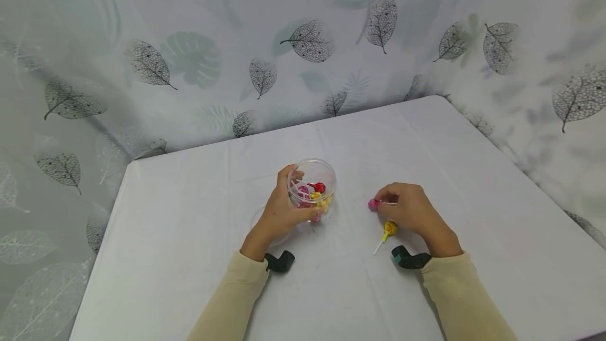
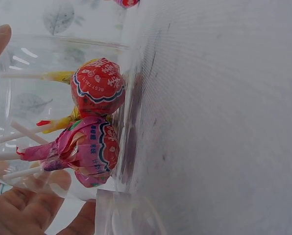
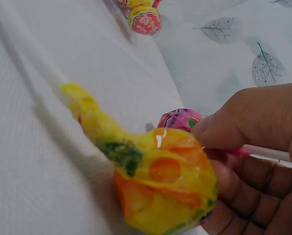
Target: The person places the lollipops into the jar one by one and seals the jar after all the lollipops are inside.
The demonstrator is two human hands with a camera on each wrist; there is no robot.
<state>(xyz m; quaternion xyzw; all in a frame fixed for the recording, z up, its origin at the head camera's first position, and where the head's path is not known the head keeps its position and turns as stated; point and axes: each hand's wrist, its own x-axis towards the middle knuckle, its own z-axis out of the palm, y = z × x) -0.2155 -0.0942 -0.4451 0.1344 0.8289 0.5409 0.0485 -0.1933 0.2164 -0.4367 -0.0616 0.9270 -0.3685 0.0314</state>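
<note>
Currently L hand grips clear tub w/ mixed-colour lollipops inside; R hand pinches 1 pink lollipop R of tub, 1 yellow lollipop lying just beside it on white table.

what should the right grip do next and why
Probably lift the pink lollipop toward the clear tub: the right grip pinches it, the left grip holds the tub, and other lollipops sit inside.
</note>
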